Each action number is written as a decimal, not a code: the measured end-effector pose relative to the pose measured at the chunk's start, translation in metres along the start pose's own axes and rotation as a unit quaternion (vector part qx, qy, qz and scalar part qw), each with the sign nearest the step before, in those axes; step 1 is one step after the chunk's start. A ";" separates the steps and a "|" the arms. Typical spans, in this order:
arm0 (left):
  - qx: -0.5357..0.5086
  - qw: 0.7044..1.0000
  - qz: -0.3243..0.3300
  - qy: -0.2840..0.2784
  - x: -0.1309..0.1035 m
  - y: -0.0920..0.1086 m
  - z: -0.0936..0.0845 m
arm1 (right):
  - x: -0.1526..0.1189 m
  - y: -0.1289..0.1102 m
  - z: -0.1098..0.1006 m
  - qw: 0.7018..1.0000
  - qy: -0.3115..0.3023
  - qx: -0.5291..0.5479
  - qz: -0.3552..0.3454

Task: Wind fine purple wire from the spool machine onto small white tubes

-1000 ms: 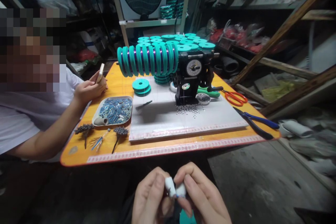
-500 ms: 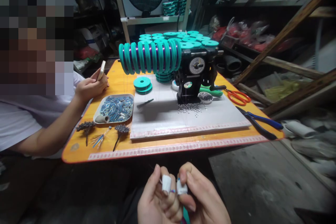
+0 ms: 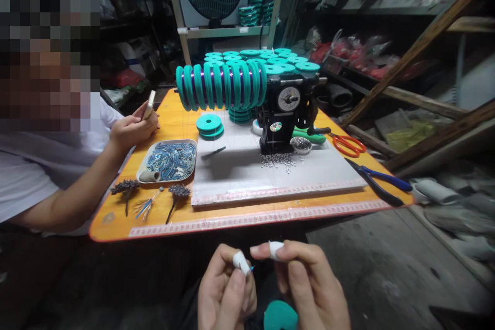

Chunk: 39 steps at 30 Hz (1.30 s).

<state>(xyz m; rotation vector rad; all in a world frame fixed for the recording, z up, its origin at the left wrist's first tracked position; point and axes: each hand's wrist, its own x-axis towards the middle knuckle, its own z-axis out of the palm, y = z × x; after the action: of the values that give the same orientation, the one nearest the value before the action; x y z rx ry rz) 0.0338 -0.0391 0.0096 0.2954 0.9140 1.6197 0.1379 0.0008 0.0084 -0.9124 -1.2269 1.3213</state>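
Note:
Below the table's front edge, my left hand [image 3: 227, 289] is closed, thumb pressed to an index finger wrapped in white tape. A small blue piece [image 3: 252, 268] pokes out at its fingertips; its kind is too small to tell. My right hand [image 3: 313, 283] is just to the right, its taped index finger stretched toward the left hand and its thumb apart from it. Nothing shows in its fingers. A teal foam spool [image 3: 281, 315] lies low between the hands, partly cut off by the frame's bottom edge.
On the orange table [image 3: 112, 224] stands a black winding machine [image 3: 284, 113] with teal spools on its shaft. A tray [image 3: 194, 165] of small blue pieces, orange scissors [image 3: 348, 145] and blue-handled pliers [image 3: 386, 180] lie around it. At left, another person's hand [image 3: 133, 124] holds a phone [image 3: 149, 105].
My hands have moved apart. The right index finger has straightened out of its curl, and the left thumb has come down on the taped finger. More of the teal spool now shows.

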 end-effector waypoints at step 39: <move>0.140 0.984 -0.113 0.013 -0.001 0.024 0.010 | 0.023 -0.013 -0.020 0.939 -0.264 -0.219 -0.015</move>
<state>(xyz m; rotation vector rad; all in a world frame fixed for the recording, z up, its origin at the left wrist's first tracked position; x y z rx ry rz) 0.0234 -0.0355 0.0331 0.3530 1.1549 1.2898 0.1568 0.0251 0.0198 -0.8595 -2.0036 1.3372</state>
